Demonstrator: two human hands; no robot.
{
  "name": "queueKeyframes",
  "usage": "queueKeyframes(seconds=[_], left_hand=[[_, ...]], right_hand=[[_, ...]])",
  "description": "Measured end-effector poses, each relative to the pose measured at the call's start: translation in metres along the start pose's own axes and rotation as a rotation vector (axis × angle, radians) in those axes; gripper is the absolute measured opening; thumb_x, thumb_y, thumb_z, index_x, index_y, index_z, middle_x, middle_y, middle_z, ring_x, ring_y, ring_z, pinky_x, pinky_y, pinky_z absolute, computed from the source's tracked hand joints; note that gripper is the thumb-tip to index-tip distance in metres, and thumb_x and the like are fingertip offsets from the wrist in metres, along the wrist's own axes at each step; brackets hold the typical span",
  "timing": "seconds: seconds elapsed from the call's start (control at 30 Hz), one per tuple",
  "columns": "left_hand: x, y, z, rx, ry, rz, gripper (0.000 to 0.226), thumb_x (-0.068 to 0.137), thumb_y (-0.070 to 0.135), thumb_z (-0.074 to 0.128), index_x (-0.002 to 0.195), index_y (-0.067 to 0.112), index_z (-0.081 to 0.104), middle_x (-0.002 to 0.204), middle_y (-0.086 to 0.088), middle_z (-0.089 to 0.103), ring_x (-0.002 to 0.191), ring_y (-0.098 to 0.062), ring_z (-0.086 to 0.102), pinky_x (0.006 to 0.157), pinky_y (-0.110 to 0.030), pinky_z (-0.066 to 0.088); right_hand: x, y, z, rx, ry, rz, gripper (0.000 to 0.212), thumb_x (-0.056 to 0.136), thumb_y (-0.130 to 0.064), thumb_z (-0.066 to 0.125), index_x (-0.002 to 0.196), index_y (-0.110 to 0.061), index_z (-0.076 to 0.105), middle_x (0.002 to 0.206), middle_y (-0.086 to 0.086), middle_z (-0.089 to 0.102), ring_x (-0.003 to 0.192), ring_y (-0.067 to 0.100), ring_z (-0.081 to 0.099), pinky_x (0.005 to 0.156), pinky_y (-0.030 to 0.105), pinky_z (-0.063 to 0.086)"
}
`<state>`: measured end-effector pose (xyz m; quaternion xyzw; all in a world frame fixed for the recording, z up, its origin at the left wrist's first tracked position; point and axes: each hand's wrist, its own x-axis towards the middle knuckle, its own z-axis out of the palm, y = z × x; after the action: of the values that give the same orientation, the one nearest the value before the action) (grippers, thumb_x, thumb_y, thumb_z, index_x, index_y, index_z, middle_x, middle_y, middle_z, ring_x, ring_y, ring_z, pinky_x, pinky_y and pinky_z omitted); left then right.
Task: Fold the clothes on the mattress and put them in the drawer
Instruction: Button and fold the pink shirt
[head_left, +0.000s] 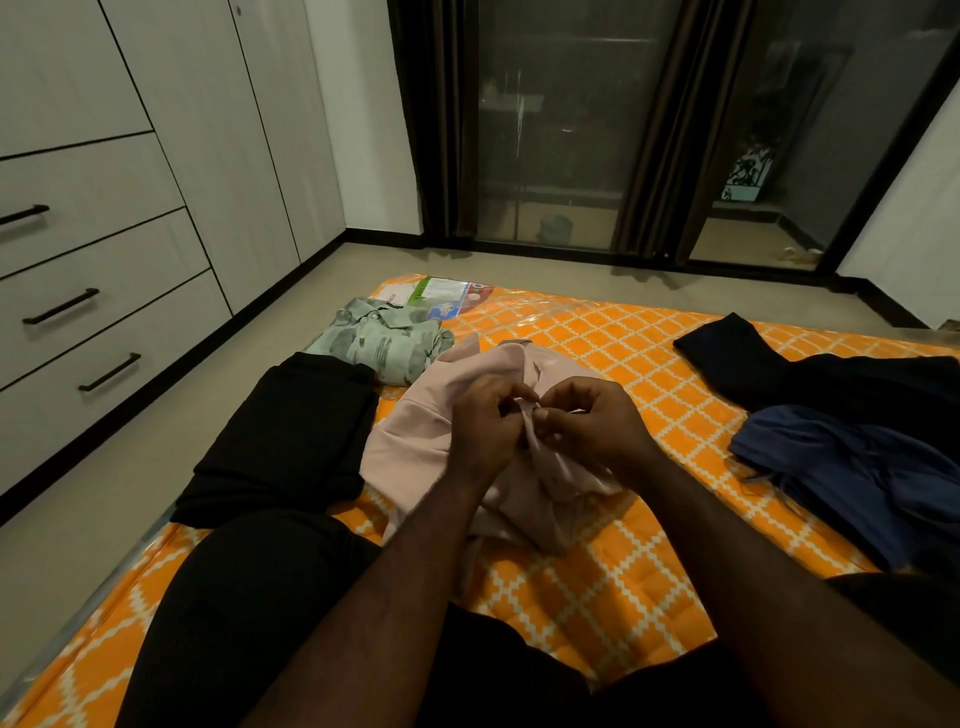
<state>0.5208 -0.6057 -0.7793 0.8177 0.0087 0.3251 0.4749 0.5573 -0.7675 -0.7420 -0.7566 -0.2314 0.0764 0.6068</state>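
Both hands, left hand and right hand, pinch the pink shirt's front together on the orange mattress, likely fastening it before folding, folded clothes beside it, drawers closed.

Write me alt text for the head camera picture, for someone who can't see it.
The left hand and right hand pinch a crumpled pink shirt on an orange mattress. A folded black garment and folded green shirt lie to its left, unfolded black clothes and navy clothes to its right. Closed drawers stand at far left.
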Motion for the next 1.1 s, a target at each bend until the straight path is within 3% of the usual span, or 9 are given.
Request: queueKeyframes(seconds=[0.23,0.33,0.4,0.47,0.6,0.7,0.83,0.93,1.1], left_hand=[[-0.001,0.005,-0.001,0.018,0.137,-0.135,0.018,0.08,0.014,0.074,0.084,0.017,0.057,0.084,0.0,0.062,0.08,-0.019,0.059,0.066,-0.03,0.049],[0.0,-0.003,-0.001,0.029,-0.142,-0.245,0.017,0.09,0.018,0.072,0.105,0.011,0.07,0.101,-0.004,0.074,0.095,-0.02,0.068,0.079,-0.026,0.052],[-0.003,-0.011,0.001,0.18,-0.349,-0.189,0.04,0.087,0.013,0.069,0.127,0.009,0.066,0.123,-0.011,0.068,0.115,-0.026,0.062,0.096,-0.028,0.048],[-0.009,-0.016,0.004,0.282,-0.396,-0.137,0.057,0.079,0.012,0.065,0.136,0.012,0.06,0.133,-0.014,0.059,0.125,-0.029,0.052,0.107,-0.038,0.045],[-0.014,-0.014,0.006,0.376,-0.293,-0.06,0.029,0.083,0.025,0.056,0.103,0.015,0.074,0.102,-0.008,0.071,0.097,-0.029,0.063,0.082,-0.043,0.054],[-0.01,-0.007,0.005,0.488,-0.204,0.17,0.02,0.081,0.028,0.057,0.076,0.015,0.072,0.08,-0.006,0.068,0.083,-0.029,0.058,0.08,-0.042,0.05],[-0.013,0.009,0.011,0.316,-0.284,0.336,0.016,0.082,0.021,0.062,0.069,0.011,0.06,0.073,-0.005,0.054,0.066,-0.018,0.046,0.06,-0.036,0.043],[-0.017,0.016,0.018,0.161,-0.304,0.227,0.022,0.089,0.03,0.058,0.07,0.021,0.052,0.067,0.007,0.047,0.06,-0.012,0.046,0.054,-0.032,0.039],[-0.015,0.013,0.028,-0.184,-0.25,-0.365,0.024,0.087,0.04,0.062,0.083,0.016,0.063,0.076,-0.003,0.066,0.074,-0.02,0.064,0.067,-0.039,0.052]], right_hand=[[0.007,0.002,0.003,0.19,0.052,0.099,0.01,0.086,0.003,0.076,0.094,-0.003,0.076,0.08,0.017,0.074,0.07,0.028,0.068,0.063,0.036,0.055],[0.01,-0.003,0.0,0.345,0.137,0.13,0.007,0.091,0.004,0.07,0.097,0.002,0.073,0.082,0.015,0.072,0.076,0.026,0.07,0.064,0.032,0.058],[0.01,-0.006,-0.003,0.407,0.205,0.157,0.009,0.092,0.002,0.069,0.101,0.004,0.07,0.08,0.014,0.07,0.073,0.025,0.069,0.065,0.033,0.06],[0.01,-0.008,-0.006,0.421,0.262,0.163,0.007,0.094,0.0,0.068,0.101,0.001,0.068,0.079,0.013,0.069,0.07,0.025,0.068,0.067,0.035,0.061],[0.012,-0.009,-0.01,0.372,0.287,0.12,0.006,0.098,-0.002,0.063,0.103,-0.004,0.067,0.081,0.013,0.069,0.071,0.023,0.069,0.069,0.036,0.062],[0.014,-0.008,-0.01,0.348,0.279,0.109,0.011,0.101,-0.004,0.059,0.109,-0.005,0.066,0.084,0.013,0.067,0.071,0.021,0.066,0.067,0.036,0.06],[0.021,-0.012,-0.011,0.377,0.28,0.079,0.018,0.103,-0.003,0.054,0.117,-0.004,0.066,0.09,0.017,0.063,0.072,0.02,0.062,0.066,0.031,0.059],[0.026,-0.014,-0.013,0.431,0.276,0.074,0.021,0.103,-0.002,0.054,0.118,-0.003,0.068,0.093,0.015,0.068,0.077,0.019,0.065,0.07,0.031,0.061],[0.03,-0.001,-0.008,0.408,0.171,0.117,0.019,0.102,0.0,0.054,0.112,-0.005,0.07,0.096,0.02,0.069,0.088,0.029,0.068,0.081,0.044,0.06]])
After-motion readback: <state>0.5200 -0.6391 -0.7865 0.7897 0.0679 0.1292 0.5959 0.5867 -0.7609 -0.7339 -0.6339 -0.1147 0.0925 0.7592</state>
